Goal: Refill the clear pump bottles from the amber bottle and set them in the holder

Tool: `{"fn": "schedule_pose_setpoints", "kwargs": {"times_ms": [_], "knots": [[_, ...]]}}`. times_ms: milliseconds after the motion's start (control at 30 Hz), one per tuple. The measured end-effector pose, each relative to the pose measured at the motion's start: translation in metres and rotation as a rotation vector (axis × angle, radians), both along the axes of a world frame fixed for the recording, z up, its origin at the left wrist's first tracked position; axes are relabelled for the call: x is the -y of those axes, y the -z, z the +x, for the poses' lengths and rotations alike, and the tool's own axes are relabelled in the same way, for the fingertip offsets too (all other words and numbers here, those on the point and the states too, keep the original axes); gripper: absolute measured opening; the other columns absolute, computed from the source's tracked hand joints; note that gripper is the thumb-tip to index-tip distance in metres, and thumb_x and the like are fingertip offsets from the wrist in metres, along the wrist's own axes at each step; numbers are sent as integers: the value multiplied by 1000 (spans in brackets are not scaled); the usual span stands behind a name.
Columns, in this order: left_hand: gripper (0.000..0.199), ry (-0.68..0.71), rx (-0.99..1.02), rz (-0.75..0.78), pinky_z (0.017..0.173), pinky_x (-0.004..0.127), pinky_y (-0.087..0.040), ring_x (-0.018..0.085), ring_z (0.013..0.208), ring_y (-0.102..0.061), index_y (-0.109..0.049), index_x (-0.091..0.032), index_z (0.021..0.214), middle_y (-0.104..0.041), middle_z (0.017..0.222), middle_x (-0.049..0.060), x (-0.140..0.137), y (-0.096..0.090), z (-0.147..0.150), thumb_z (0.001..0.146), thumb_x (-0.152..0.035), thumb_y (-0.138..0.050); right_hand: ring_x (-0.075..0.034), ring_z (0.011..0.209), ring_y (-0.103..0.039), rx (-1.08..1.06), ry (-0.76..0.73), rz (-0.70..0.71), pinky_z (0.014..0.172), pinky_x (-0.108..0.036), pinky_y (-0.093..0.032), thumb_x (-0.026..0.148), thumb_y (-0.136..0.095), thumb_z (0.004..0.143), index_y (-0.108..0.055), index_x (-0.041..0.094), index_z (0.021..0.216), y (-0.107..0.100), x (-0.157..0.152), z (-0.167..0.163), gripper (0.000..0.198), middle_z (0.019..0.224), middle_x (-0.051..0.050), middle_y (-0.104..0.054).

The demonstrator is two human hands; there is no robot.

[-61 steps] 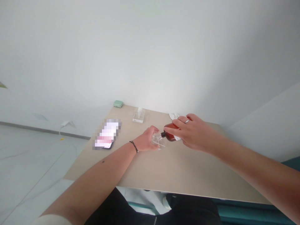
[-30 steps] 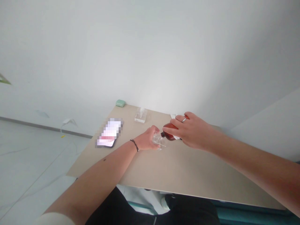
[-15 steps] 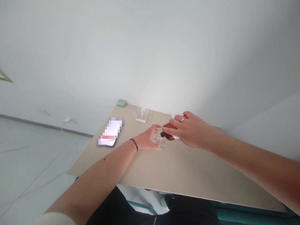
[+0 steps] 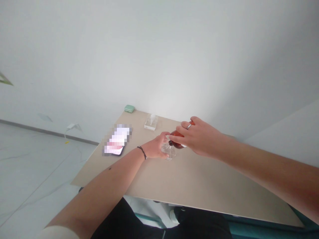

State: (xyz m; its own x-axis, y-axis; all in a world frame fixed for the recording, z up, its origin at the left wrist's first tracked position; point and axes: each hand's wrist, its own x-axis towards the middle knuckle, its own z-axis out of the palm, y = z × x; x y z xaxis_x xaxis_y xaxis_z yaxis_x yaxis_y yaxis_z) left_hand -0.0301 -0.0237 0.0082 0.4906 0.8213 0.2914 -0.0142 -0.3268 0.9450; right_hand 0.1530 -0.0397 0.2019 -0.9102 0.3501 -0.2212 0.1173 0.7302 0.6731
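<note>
Your left hand (image 4: 157, 146) wraps thumb and fingers around the clear cup (image 4: 170, 152) on the table (image 4: 159, 181). Just right of it, the bottle (image 4: 176, 141) shows glossy reddish brown, with a dark neck and a sliver of white. It is tipped over, long axis running sideways, neck pointing left at the cup. Your right hand (image 4: 196, 136) clasps its body from above.
</note>
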Motion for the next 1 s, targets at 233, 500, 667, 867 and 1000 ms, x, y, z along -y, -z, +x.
{"fn": "schedule_pose_setpoints", "kwargs": {"times_ms": [233,500,667,867,1000], "knots": [[96,13,-114,36,110,59,-40,35,136,-49,-25,-24,142,-49,142,18,1,-6,-1,64,-21,-82,-23,90,-58,51,2,5,75,-37,-26,22,-63,87,-55,27,128,-5,3,-11,42,107,-9,-68],[98,-29,-173,46,107,61,-43,38,132,-50,-27,-22,143,-44,145,19,2,-8,-2,62,-24,-83,-23,89,-59,77,-29,28,73,-38,-29,25,-65,87,-58,27,124,-6,3,-20,37,106,-8,-70],[101,-28,-170,49,107,63,-43,38,131,-51,-25,-23,145,-45,144,18,0,-6,-1,62,-25,-83,-24,88,-61,90,-36,34,72,-39,-31,25,-67,84,-60,27,117,-6,3,-23,34,104,-8,-70],[100,-38,-176,46,108,63,-42,38,131,-51,-27,-23,145,-45,143,17,0,-6,-1,63,-26,-83,-24,87,-60,64,-58,32,72,-39,-32,22,-70,80,-62,28,111,-3,2,-24,33,105,-7,-71],[100,-33,-213,42,109,61,-42,38,133,-50,-26,-21,146,-44,144,18,1,-9,-2,63,-27,-82,-25,87,-60,33,-64,17,72,-40,-31,20,-69,80,-63,28,110,0,1,-24,31,103,-8,-71]]}}
